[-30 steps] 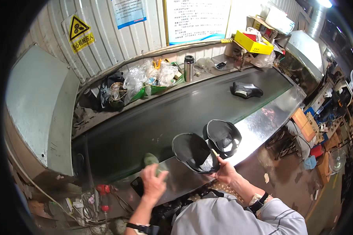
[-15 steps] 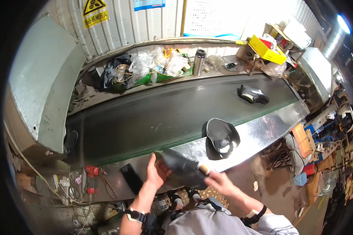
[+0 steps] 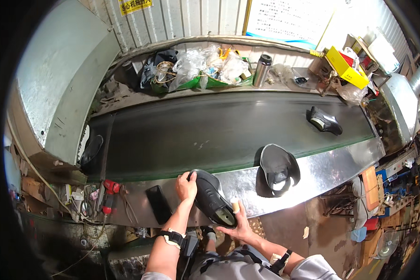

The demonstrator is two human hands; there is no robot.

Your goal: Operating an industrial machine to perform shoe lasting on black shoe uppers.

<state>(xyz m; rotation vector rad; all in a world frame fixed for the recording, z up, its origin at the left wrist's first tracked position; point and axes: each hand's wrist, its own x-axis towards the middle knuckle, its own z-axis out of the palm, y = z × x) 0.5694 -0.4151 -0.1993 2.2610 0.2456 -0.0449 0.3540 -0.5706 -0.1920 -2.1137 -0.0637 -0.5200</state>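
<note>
Between my hands, above the metal ledge, is a black shoe [image 3: 212,198], its toe pointing away to the left and its opening toward me. My left hand [image 3: 186,187] is closed round the toe end. My right hand [image 3: 240,226] grips the heel end; a pale yellowish wrap or cap [image 3: 235,205] covers a raised finger. To the right of the shoe, a black curved shell with a hollow front [image 3: 279,163] stands on the ledge, partly over the belt edge. Another black shoe [image 3: 324,121] lies on the belt at the far right.
A dark conveyor belt [image 3: 210,126] runs across, edged by a shiny metal ledge [image 3: 240,186]. On the ledge lie a black phone [image 3: 158,204] and a red tool [image 3: 111,187]. Behind stand plastic bags [image 3: 191,67], a steel flask [image 3: 262,71] and a yellow box [image 3: 346,67].
The blurred black item in my hands is now plainly a shoe, turned with its toe away from me. My left hand has closed on its toe end. The whole view has shifted.
</note>
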